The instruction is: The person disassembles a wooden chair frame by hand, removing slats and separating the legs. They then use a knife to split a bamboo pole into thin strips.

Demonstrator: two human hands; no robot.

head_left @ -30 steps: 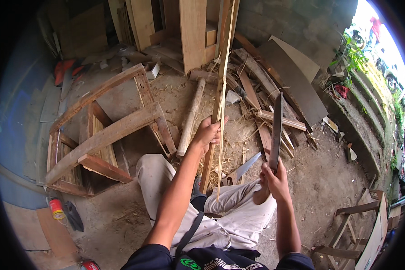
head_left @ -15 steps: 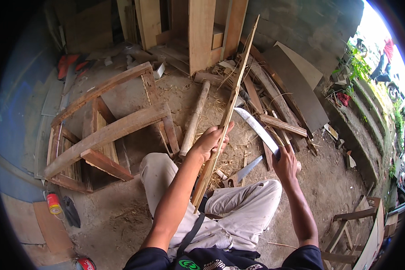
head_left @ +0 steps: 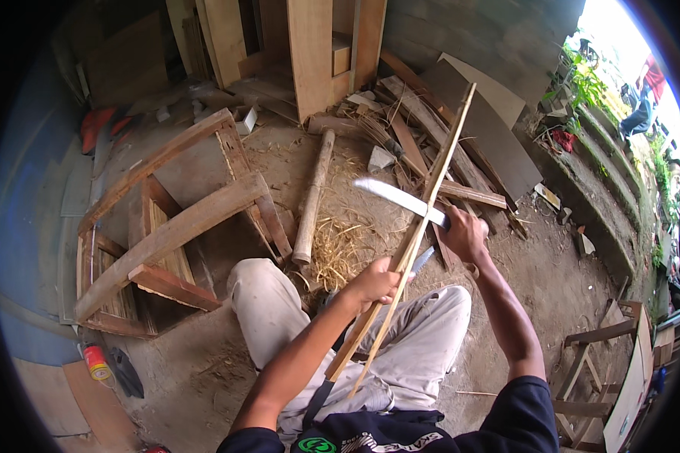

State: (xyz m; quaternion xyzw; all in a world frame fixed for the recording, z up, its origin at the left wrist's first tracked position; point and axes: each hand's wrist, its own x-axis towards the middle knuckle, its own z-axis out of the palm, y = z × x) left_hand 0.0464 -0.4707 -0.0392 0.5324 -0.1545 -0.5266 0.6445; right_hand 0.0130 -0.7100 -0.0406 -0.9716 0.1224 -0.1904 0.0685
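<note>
A long, narrow strip of bamboo or wood [head_left: 452, 147] slants across my lap toward the far right. My left hand [head_left: 376, 284] is closed round its lower half. A thin split length [head_left: 376, 349] diverges from the thicker part below that hand. My right hand [head_left: 465, 235] grips the dark handle of a machete [head_left: 400, 199]. Its pale blade points left and crosses the strip above my left hand, apparently in the split. Behind the strip, part of a handsaw blade [head_left: 424, 260] shows near my knee.
A wooden frame [head_left: 181, 219] lies at the left, beside a round pole [head_left: 314, 196] and curled shavings [head_left: 336, 253]. Planks [head_left: 468, 170] are piled at the far right, near concrete steps [head_left: 593, 204]. Another wooden frame [head_left: 601, 332] stands at the lower right. A person [head_left: 644, 97] is outside.
The machete has moved from beside the strip to across it, its blade swung leftward. My left hand and the strip have shifted right and nearer. A thin length now stands apart from the strip.
</note>
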